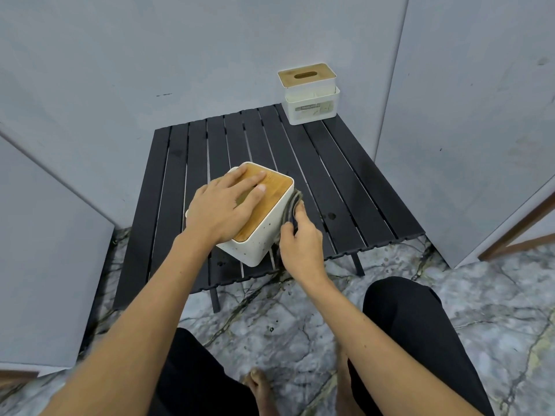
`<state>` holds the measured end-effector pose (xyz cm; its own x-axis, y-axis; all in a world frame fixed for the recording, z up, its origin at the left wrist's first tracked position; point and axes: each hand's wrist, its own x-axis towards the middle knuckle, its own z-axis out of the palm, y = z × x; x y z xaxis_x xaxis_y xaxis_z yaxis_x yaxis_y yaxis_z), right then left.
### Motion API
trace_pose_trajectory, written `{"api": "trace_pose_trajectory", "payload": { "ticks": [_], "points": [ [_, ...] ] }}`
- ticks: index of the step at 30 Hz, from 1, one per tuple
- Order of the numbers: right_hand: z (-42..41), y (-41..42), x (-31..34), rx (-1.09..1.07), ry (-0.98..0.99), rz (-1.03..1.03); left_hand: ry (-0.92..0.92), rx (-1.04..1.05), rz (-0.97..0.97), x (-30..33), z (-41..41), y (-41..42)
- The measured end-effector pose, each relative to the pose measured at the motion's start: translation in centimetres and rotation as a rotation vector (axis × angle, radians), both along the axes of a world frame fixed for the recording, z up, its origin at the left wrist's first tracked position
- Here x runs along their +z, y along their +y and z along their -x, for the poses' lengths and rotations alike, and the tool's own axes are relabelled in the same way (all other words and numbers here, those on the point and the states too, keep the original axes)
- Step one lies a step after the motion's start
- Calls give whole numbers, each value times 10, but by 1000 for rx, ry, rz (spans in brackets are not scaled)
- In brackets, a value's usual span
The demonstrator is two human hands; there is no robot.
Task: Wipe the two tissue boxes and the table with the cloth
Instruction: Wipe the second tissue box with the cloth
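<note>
A small corner is enclosed by pale grey walls, with a marbled stone floor and a low black slatted tabletop (345,175) set against them. Near the front edge, a white tissue box (258,235) with a wooden lid is steadied by the left hand (222,205), whose straight fingers are laid flat on the lid. A folded grey cloth (289,211) is pinched in the grip of the right hand (300,244) and pressed against the box's right side wall, just beside the lid's edge. A second tissue box (310,94), also white with a wooden lid, is seen at the far right corner of the tabletop, well apart from both hands.

The step in hand is judged to be the wiping of the first box's sides. For the next move, the cloth would need to be drawn along the wall while the box is held firm, and the box turned so that the remaining faces can be reached. The far box and the tabletop, where dark spots are visible, appear not yet wiped.
</note>
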<state>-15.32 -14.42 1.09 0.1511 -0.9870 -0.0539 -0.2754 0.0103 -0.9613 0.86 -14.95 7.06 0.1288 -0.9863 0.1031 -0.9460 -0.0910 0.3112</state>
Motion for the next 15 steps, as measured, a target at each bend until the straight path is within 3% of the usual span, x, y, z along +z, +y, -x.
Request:
{"api": "trace_pose_trajectory", "payload": {
  "ticks": [10,15],
  "points": [
    [0,32,24,45,-74,188,-40,-7,11,-1,0,0],
    [3,5,11,-24,-33,113,-63,-15,15,-3,0,0]
  ]
}}
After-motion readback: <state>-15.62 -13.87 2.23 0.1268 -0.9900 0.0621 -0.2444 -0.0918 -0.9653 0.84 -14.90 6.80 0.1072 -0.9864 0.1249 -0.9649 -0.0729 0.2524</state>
